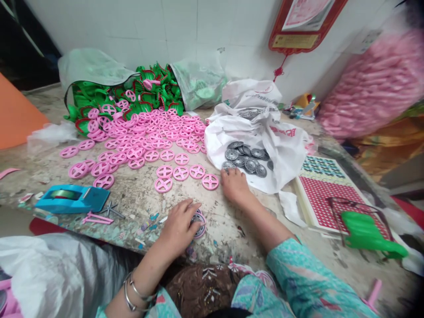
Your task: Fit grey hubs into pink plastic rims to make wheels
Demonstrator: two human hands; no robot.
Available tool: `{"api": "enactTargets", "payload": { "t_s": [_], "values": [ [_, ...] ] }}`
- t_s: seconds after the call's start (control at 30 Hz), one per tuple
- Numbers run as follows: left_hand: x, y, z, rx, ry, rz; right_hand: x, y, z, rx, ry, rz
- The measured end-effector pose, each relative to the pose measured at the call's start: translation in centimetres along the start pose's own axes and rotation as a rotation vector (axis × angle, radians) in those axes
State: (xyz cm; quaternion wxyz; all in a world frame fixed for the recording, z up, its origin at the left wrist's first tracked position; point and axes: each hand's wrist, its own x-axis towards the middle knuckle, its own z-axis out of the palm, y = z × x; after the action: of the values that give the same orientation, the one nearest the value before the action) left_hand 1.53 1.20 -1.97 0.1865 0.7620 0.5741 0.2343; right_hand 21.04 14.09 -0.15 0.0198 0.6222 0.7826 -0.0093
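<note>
Left hand (180, 226) of mine, half closed on one pink wheel (205, 225) bearing a grey disc (198, 224), near table edge. Right hand (236, 186): fingertips at grey discs (251, 166), white bag (289, 152); grip, I cannot tell. Paired: one. Unpaired: many loose wheels (180, 172). Clear bag (89, 70): green pieces (152, 97), spilling.

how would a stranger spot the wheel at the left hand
On the worktable, look near the front edge for the person's left hand. The wheel lies at its right side, partly hidden by the hand. Unlike the all-pink wheels farther back, it shows a grey face inside a pink rim.
</note>
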Motion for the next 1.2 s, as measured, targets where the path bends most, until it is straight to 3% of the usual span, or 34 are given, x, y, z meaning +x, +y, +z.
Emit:
{"api": "enactTargets", "payload": {
  "t_s": [0.43, 0.67, 0.97, 1.2],
  "values": [
    [0.3, 0.4, -0.6, -0.072, -0.007, 0.001, 0.4, 0.9, -0.7, 0.012, -0.088, -0.085],
    [0.2, 0.3, -1.0, -0.192, 0.094, -0.017, 0.4, 2.0, -1.3, 0.206, 0.014, 0.016],
    [0.5, 0.6, -1.0, -0.315, 0.159, -0.064, 0.7, -1.8, 0.6, 0.493, 0.060, -0.001],
    [0.5, 0.1, -0.9, -0.402, 0.250, -0.193, -0.3, -3.3, 0.8, 0.619, 0.059, -0.141]
  ]
}}
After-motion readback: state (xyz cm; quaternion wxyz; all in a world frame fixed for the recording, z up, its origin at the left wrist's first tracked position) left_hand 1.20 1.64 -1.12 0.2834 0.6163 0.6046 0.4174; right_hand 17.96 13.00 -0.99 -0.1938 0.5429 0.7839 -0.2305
